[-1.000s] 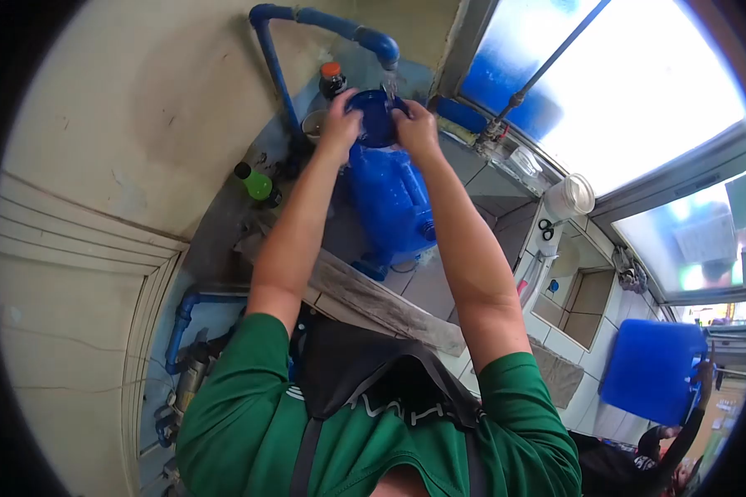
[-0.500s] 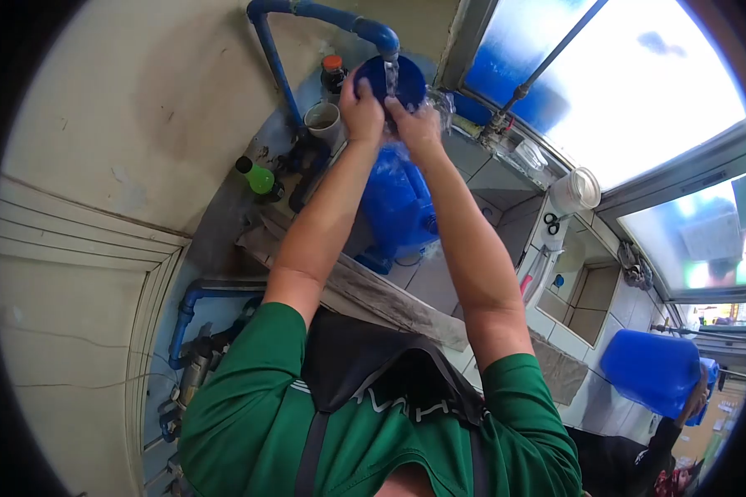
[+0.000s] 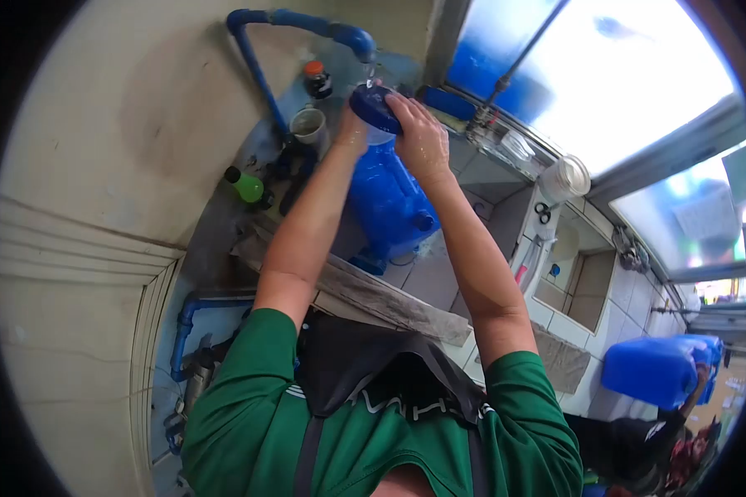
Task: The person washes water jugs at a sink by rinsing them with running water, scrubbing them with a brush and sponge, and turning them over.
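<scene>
A round dark blue lid (image 3: 375,109) is tilted under the mouth of a blue pipe (image 3: 358,41), and water runs onto it. My left hand (image 3: 352,128) grips its left edge, fingers mostly hidden behind it. On the right, my right hand (image 3: 423,137) holds the lid's edge with wet fingers pressed together over the top. Just below the lid stands a large blue jug (image 3: 387,203) in the tiled basin.
Left of the basin are a white cup (image 3: 308,124), a bottle with an orange cap (image 3: 316,80) and a green bottle (image 3: 245,185). A white tub (image 3: 565,178) and scissors sit right. At far right another person holds a blue container (image 3: 651,367).
The blue lid has turned from facing me under the stream to a tilted position slightly lower. My right hand has shifted onto its upper edge. The other person's blue container has moved lower.
</scene>
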`<control>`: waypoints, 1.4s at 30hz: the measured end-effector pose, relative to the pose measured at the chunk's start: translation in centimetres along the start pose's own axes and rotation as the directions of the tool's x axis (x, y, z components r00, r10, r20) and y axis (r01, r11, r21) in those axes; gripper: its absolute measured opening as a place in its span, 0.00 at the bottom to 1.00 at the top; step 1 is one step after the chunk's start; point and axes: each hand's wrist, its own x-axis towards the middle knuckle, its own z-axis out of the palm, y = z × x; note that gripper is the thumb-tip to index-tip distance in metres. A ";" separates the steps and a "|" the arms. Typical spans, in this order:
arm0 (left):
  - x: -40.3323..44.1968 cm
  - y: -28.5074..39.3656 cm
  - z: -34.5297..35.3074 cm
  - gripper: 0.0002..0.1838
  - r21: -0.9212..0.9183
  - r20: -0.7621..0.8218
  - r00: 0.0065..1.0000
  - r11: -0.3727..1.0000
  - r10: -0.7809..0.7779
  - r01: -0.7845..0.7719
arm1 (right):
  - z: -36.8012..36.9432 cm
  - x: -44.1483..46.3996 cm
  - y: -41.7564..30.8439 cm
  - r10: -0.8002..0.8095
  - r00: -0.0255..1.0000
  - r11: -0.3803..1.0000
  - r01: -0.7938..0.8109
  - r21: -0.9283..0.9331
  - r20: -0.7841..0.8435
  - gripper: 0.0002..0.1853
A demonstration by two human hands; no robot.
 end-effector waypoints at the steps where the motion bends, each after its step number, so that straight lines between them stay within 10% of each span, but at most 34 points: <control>1: 1.2 0.1 -0.4 0.19 0.227 0.239 0.923 0.907 0.300 -0.354 | -0.8 -0.7 0.5 0.020 1.000 1.000 -0.020 -0.022 -0.005 0.27; 2: 1.9 -0.1 -0.6 0.22 0.317 0.519 0.704 0.656 0.485 -0.685 | -2.0 -1.5 0.8 0.022 0.998 0.992 -0.029 -0.120 -0.059 0.27; 3: 1.5 0.4 -0.4 0.24 0.515 0.608 0.707 0.499 0.361 -0.697 | -3.4 -2.5 1.3 0.021 0.994 0.973 -0.045 -0.224 -0.111 0.26; 6: 0.1 0.9 0.1 0.33 0.757 0.648 0.734 -0.063 0.203 -0.651 | -9.2 -6.1 2.2 0.374 0.924 0.919 -0.381 -0.098 -0.082 0.27; 7: -1.0 0.7 0.6 0.33 0.740 0.667 0.722 -0.043 0.185 -0.672 | -10.5 -8.0 3.5 0.437 0.878 0.892 -0.451 -0.032 -0.196 0.24; 9: -2.9 0.3 1.0 0.37 0.814 0.512 0.824 -0.442 0.242 -0.376 | -15.1 -11.7 5.1 0.661 0.709 0.732 -0.682 -0.001 -0.246 0.21; 11: -2.0 -0.7 0.1 0.38 0.817 0.507 0.846 -0.404 0.164 -0.411 | -20.0 -17.4 7.2 0.774 0.592 0.632 -0.738 0.234 -0.226 0.19; 13: -0.1 -1.6 -1.3 0.40 0.821 0.516 0.852 -0.336 0.092 -0.461 | -24.4 -25.8 11.1 0.748 0.600 0.642 -0.762 0.080 -0.284 0.20; 14: 0.9 -1.6 -1.9 0.40 0.819 0.519 0.850 -0.334 0.085 -0.467 | -27.1 -27.9 10.0 0.953 0.275 0.302 -0.901 0.311 -0.129 0.19; 15: 2.0 -1.5 -2.4 0.41 0.785 0.586 0.809 -0.270 0.035 -0.557 | -28.8 -35.0 13.6 0.946 0.316 0.324 -0.922 0.210 -0.069 0.20; 17: 3.8 -1.8 -2.6 0.41 0.744 0.648 0.762 -0.203 -0.010 -0.636 | -32.2 -35.7 9.5 0.986 -0.067 -0.084 -0.990 0.111 0.155 0.21; 19: 5.5 -2.2 -2.9 0.38 0.764 0.602 0.790 -0.200 -0.119 -0.613 | -32.9 -40.0 11.0 0.976 -0.065 0.018 -0.926 -0.378 0.206 0.22; 21: 3.6 -2.1 -1.1 0.34 0.827 0.512 0.854 -0.219 -0.087 -0.518 | -31.0 -38.5 9.5 0.986 0.093 -0.023 -0.742 -0.670 -0.137 0.21; 22: 3.0 -2.1 -0.6 0.35 0.816 0.522 0.850 -0.248 -0.071 -0.522 | -29.5 -38.5 9.8 0.917 0.278 0.040 -0.778 -0.627 -0.287 0.24; 25: 1.9 -3.9 -0.4 0.37 0.807 0.520 0.854 -0.342 0.027 -0.481 | -25.7 -34.0 11.8 0.949 0.295 0.268 -0.942 -0.203 -0.115 0.28; 27: 0.9 -4.2 -0.7 0.39 0.833 0.491 0.870 -0.318 0.046 -0.454 | -21.7 -31.7 11.9 0.884 0.440 0.336 -0.831 -0.444 -0.155 0.29; 35: -7.6 -1.7 -4.0 0.46 0.880 0.461 0.885 -0.097 -0.065 -0.465 | -22.0 -29.3 14.6 0.925 0.319 0.247 -0.918 -0.310 -0.208 0.16; 38: -10.9 -1.7 -3.5 0.60 0.947 0.264 0.940 0.129 0.217 -0.295 | -21.6 -19.8 10.0 0.753 0.656 0.575 -0.698 -0.428 -0.058 0.11; 40: -10.3 -3.7 -4.3 0.72 0.922 0.189 0.959 0.299 0.212 -0.247 | -19.2 -13.0 5.8 0.716 0.691 0.693 -0.685 -0.227 0.098 0.15; 42: -11.2 -3.6 -3.4 0.74 0.869 -0.156 0.983 0.460 -0.098 0.184 | -15.0 -8.8 4.8 0.316 0.937 0.933 -0.279 -0.227 0.149 0.18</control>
